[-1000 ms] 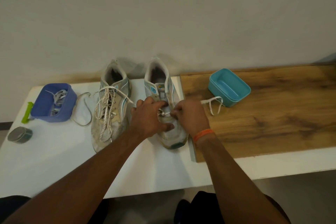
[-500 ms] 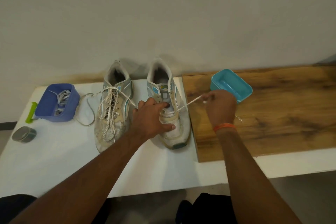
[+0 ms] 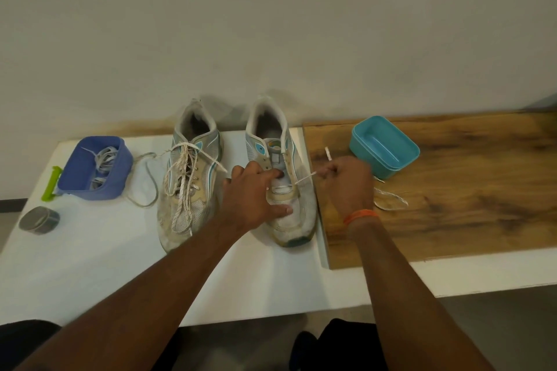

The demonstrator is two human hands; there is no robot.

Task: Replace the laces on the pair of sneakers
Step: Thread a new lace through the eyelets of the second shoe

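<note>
Both forearms reach up from the bottom of the frame toward its centre. The left hand (image 3: 254,196) lies palm-down over the right-hand sneaker (image 3: 278,172), its fingers spread across the eyelet rows and its thumb stretched over the toe box, pressing the shoe onto the table (image 3: 90,274). The right hand (image 3: 346,187), with one orange wristband (image 3: 360,215), hovers just right of that shoe over the wooden board (image 3: 452,190); its fingers are curled, pinching a white lace (image 3: 306,178) that runs taut from a low eyelet, and the rest of the lace trails onto the board behind the hand. Two sneakers stand side by side at mid-frame, toes toward the viewer: the left-hand sneaker (image 3: 188,178) is laced along its whole length with a worn lace, the other has only one bar threaded. Two tubs are in view: a blue tub (image 3: 95,167) at left holding a bundle of laces, and a teal tub (image 3: 384,146) on the board at right. One green clip (image 3: 51,184) lies against the blue tub, one grey round tin (image 3: 39,220) below it, and one loose grey lace (image 3: 144,178) curls between tub and shoe.
</note>
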